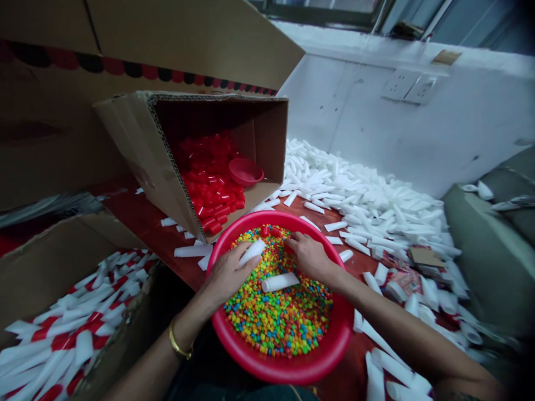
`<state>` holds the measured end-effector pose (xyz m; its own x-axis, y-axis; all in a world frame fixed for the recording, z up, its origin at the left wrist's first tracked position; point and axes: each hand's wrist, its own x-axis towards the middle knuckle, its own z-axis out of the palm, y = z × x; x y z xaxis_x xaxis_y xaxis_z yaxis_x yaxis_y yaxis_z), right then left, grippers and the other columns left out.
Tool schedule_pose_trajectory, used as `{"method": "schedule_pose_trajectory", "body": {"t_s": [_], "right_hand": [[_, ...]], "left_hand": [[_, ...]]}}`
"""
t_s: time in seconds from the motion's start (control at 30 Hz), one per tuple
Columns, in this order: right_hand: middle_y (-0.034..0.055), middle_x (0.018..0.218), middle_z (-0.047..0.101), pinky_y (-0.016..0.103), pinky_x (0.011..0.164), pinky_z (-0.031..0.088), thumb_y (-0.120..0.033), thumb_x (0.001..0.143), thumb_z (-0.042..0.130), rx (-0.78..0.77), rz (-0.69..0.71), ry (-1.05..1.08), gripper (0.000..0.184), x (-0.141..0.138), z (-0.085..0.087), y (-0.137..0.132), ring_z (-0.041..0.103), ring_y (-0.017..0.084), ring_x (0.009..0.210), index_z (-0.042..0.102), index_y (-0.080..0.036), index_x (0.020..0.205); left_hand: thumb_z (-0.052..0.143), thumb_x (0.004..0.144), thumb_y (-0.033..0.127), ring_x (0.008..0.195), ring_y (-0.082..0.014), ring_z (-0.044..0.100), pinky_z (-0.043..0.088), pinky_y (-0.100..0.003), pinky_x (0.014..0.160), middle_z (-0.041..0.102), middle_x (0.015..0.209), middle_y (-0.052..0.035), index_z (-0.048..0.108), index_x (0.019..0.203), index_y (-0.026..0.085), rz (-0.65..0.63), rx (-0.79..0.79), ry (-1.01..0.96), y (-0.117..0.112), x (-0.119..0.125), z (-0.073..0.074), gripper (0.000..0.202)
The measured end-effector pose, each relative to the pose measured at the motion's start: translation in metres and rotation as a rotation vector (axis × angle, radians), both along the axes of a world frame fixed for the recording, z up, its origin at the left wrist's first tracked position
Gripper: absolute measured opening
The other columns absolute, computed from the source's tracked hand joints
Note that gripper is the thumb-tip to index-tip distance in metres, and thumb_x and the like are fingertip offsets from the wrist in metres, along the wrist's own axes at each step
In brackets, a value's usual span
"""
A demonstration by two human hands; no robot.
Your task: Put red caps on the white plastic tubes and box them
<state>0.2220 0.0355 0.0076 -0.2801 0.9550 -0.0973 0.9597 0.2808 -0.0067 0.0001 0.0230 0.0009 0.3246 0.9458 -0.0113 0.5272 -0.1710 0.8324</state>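
Note:
A red plastic basin (278,373) full of small multicoloured candies (278,323) stands in front of me. My left hand (229,273) is closed around a white plastic tube (252,253) over the basin's left side. On the right, my right hand (311,256) reaches into the candies with curled fingers, and something red, apparently a cap, shows at its fingertips. Close by, red caps (264,230) lie on the candies at the far side. Another white tube (280,282) rests on the candies between my hands.
Behind the basin, a cardboard box (167,161) on its side holds red caps (213,189) and a small red bowl (246,172). White tubes (355,195) are heaped along the wall. At lower left, another box contains white tubes with red ends (79,323).

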Motion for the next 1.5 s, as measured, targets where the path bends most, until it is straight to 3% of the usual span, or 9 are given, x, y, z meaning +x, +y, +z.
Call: {"method": "schedule_pose_trajectory", "body": {"t_s": [0.27, 0.47, 0.57, 0.87, 1.17, 1.27, 1.37, 1.43, 1.5], "right_hand": [[0.0054, 0.092, 0.066, 0.025, 0.063, 0.042, -0.020, 0.080, 0.057, -0.147, 0.055, 0.171, 0.024, -0.011, -0.013, 0.009, 0.061, 0.018, 0.077, 0.061, -0.019, 0.103], [-0.0014, 0.072, 0.060, 0.028, 0.061, 0.049, -0.029, 0.077, 0.060, -0.575, -0.208, 1.185, 0.033, 0.001, -0.004, -0.005, 0.060, 0.015, 0.065, 0.051, -0.019, 0.106], [-0.0023, 0.075, 0.059, 0.029, 0.063, 0.050, -0.030, 0.074, 0.064, -0.636, -0.189, 1.364, 0.039, -0.002, -0.006, -0.012, 0.059, 0.013, 0.063, 0.048, -0.021, 0.108], [0.0078, 0.108, 0.059, 0.035, 0.083, 0.045, -0.020, 0.081, 0.058, -0.019, 0.219, 0.839, 0.028, -0.007, -0.001, -0.014, 0.057, 0.020, 0.096, 0.054, -0.020, 0.108], [0.0119, 0.114, 0.057, 0.035, 0.086, 0.045, -0.029, 0.091, 0.046, -0.033, 0.468, 0.614, 0.028, -0.004, 0.018, -0.016, 0.054, 0.020, 0.103, 0.052, -0.018, 0.116], [0.0068, 0.082, 0.062, 0.030, 0.068, 0.047, -0.039, 0.092, 0.041, -0.170, 0.353, 0.685, 0.028, -0.013, 0.021, -0.012, 0.058, 0.017, 0.075, 0.057, -0.016, 0.089], [-0.0024, 0.048, 0.045, 0.023, 0.044, 0.037, -0.050, 0.093, 0.030, -0.404, 0.038, 0.796, 0.047, -0.025, 0.020, -0.011, 0.045, 0.012, 0.043, 0.048, -0.018, 0.064], [-0.0037, 0.041, 0.037, 0.023, 0.041, 0.034, -0.056, 0.092, 0.022, -0.509, -0.120, 0.819, 0.055, -0.030, 0.020, -0.013, 0.040, 0.011, 0.037, 0.044, -0.019, 0.058], [-0.0006, 0.047, 0.045, 0.025, 0.048, 0.039, -0.055, 0.093, 0.020, -0.427, -0.104, 0.780, 0.057, -0.029, 0.024, -0.015, 0.047, 0.013, 0.044, 0.050, -0.017, 0.062]], "left_hand": [[0.046, 0.084, 0.042, 0.100, -0.0230, 0.061, 0.049, -0.034, 0.084, 0.065, 0.111, -0.0068, 0.055, 0.118, 0.019, -0.031, 0.088, 0.002, -0.001, 0.000, -0.004, 0.042], [0.046, 0.085, 0.041, 0.099, -0.0220, 0.061, 0.049, -0.035, 0.084, 0.064, 0.113, -0.0077, 0.055, 0.119, 0.019, -0.072, 0.054, -0.049, -0.003, 0.001, -0.004, 0.041], [0.047, 0.085, 0.039, 0.104, -0.0224, 0.060, 0.048, -0.036, 0.089, 0.062, 0.118, -0.0078, 0.055, 0.120, 0.020, -0.108, 0.052, -0.071, -0.004, 0.001, -0.006, 0.041], [0.047, 0.085, 0.035, 0.105, -0.0215, 0.059, 0.049, -0.035, 0.087, 0.061, 0.120, -0.0069, 0.054, 0.123, 0.022, -0.131, 0.110, 0.021, -0.008, 0.003, -0.007, 0.040], [0.046, 0.087, 0.037, 0.104, -0.0228, 0.058, 0.047, -0.037, 0.088, 0.061, 0.117, -0.0095, 0.054, 0.121, 0.020, -0.226, 0.188, 0.091, -0.006, 0.001, -0.004, 0.040], [0.045, 0.088, 0.035, 0.106, -0.0229, 0.057, 0.046, -0.037, 0.090, 0.061, 0.117, -0.0100, 0.054, 0.121, 0.018, -0.214, 0.296, 0.122, -0.008, 0.001, -0.003, 0.038], [0.043, 0.089, 0.037, 0.102, -0.0238, 0.059, 0.048, -0.037, 0.086, 0.062, 0.114, -0.0110, 0.053, 0.121, 0.017, -0.184, 0.362, 0.186, -0.013, 0.002, -0.003, 0.039], [0.043, 0.089, 0.037, 0.100, -0.0248, 0.060, 0.049, -0.037, 0.083, 0.063, 0.112, -0.0116, 0.054, 0.120, 0.017, -0.162, 0.365, 0.230, -0.015, 0.003, -0.003, 0.038], [0.044, 0.089, 0.036, 0.099, -0.0248, 0.060, 0.049, -0.037, 0.082, 0.063, 0.112, -0.0111, 0.054, 0.118, 0.017, -0.155, 0.337, 0.230, -0.015, 0.004, -0.003, 0.037]]}}
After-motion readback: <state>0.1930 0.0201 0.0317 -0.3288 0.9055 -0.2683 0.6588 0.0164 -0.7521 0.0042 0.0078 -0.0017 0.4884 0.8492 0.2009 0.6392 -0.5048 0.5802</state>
